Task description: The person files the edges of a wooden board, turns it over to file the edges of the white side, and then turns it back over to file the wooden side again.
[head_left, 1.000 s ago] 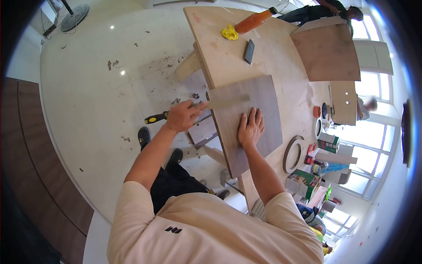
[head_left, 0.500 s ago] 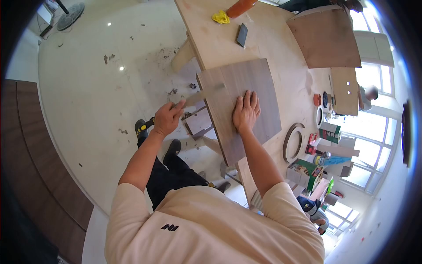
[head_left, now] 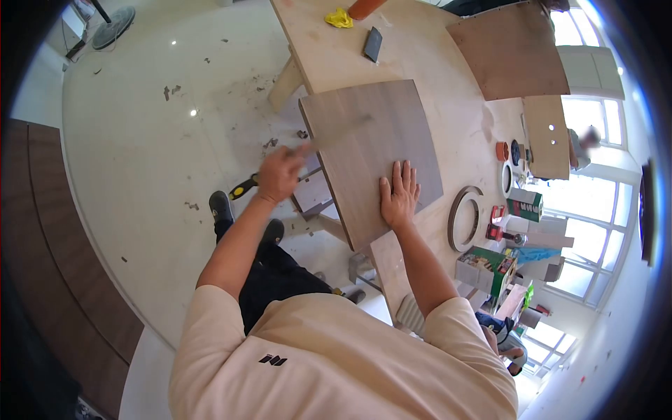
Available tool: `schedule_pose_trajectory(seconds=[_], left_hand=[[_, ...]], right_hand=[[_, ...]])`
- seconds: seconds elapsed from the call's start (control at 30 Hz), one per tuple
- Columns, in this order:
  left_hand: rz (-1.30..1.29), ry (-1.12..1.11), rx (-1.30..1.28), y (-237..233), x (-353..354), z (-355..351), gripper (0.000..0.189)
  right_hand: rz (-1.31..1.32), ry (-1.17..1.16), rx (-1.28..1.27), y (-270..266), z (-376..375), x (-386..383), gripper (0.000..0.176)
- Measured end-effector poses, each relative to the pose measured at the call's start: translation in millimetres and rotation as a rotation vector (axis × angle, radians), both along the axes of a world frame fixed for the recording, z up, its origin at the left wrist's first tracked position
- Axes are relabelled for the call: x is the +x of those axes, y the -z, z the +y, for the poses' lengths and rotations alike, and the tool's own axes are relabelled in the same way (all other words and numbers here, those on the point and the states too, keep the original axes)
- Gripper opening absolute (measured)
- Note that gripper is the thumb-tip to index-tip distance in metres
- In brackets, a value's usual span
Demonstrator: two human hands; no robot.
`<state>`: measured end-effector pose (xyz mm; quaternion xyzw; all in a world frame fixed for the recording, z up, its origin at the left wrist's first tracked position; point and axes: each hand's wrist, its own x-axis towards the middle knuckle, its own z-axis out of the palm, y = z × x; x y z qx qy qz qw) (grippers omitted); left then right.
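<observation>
A flat, wood-grained board (head_left: 364,150) lies on the light tabletop, its left edge over the table's edge. My left hand (head_left: 281,173) is closed around a long tool whose black and yellow handle (head_left: 243,187) sticks out behind the fist. The tool's thin blade (head_left: 343,131) is blurred by motion and reaches over the board's left edge; whether it touches the wood cannot be made out. Pressed flat on the board's lower right part is my right hand (head_left: 400,198), fingers spread and nothing held.
On the table (head_left: 427,63) are a yellow crumpled cloth (head_left: 339,19), a dark flat block (head_left: 372,44), a ring (head_left: 456,224), boxes and a curved brown panel (head_left: 509,52). Other people are at the right. Scraps litter the floor at left.
My left hand has moved up and slightly right with the tool. My right hand has shifted lower on the board. The table and board appear a little further up and left in view.
</observation>
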<state>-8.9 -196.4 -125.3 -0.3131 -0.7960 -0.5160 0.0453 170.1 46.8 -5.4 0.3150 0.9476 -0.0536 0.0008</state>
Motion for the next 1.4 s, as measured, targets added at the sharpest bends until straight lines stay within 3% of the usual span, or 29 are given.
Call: schedule_pose_trajectory(seconds=[0.13, 0.17, 0.23, 0.33, 0.5, 0.6, 0.73, 0.8, 0.83, 0.87, 0.93, 1.13, 1.3, 1.4], left_hand=[[0.159, 0.282, -0.090, -53, 49, 1, 0.043], [0.166, 0.237, -0.011, -40, 52, -7, 0.048], [0.118, 0.144, -0.103, -4, 41, -30, 0.049], [-0.208, -0.057, -0.070, 4, 27, -39, 0.047], [0.072, 0.196, 0.018, -29, 112, 7, 0.044], [0.057, 0.230, 0.019, -13, 133, -20, 0.044], [-0.159, 0.056, -0.101, 2, 106, -52, 0.044], [-0.175, 0.061, -0.035, -7, 101, -36, 0.043], [0.004, 0.107, 0.017, -8, 107, -21, 0.048], [0.015, 0.183, -0.005, -12, 120, -11, 0.050], [0.034, 0.327, -0.048, -47, 143, 0, 0.055], [-0.009, 0.181, -0.086, -10, 150, -51, 0.060], [0.008, 0.348, 0.058, -19, 200, -4, 0.063], [0.010, 0.248, 0.039, -11, 202, -16, 0.065]], right_hand=[[-0.010, -0.025, 0.031, 1, 1, -1, 0.065], [-0.003, -0.021, 0.012, 2, 2, 1, 0.065], [0.004, -0.005, -0.019, -4, -1, -2, 0.065], [0.015, -0.004, -0.010, -4, -1, -2, 0.065], [-0.039, -0.052, -0.095, 0, 14, 3, 0.075], [-0.164, -0.142, -0.182, -15, 35, 22, 0.085], [-0.268, -0.159, -0.238, -28, 38, 21, 0.097], [-0.325, -0.183, -0.289, -33, 46, 20, 0.097], [-0.350, -0.199, -0.311, -35, 53, 19, 0.098], [-0.355, -0.238, -0.339, -36, 59, 20, 0.098], [-0.369, -0.324, -0.390, -42, 70, 23, 0.100], [-0.438, -0.269, -0.325, -48, 60, 14, 0.099], [-0.399, -0.289, -0.334, -41, 66, 18, 0.099], [-0.423, -0.288, -0.311, -46, 64, 16, 0.099]])
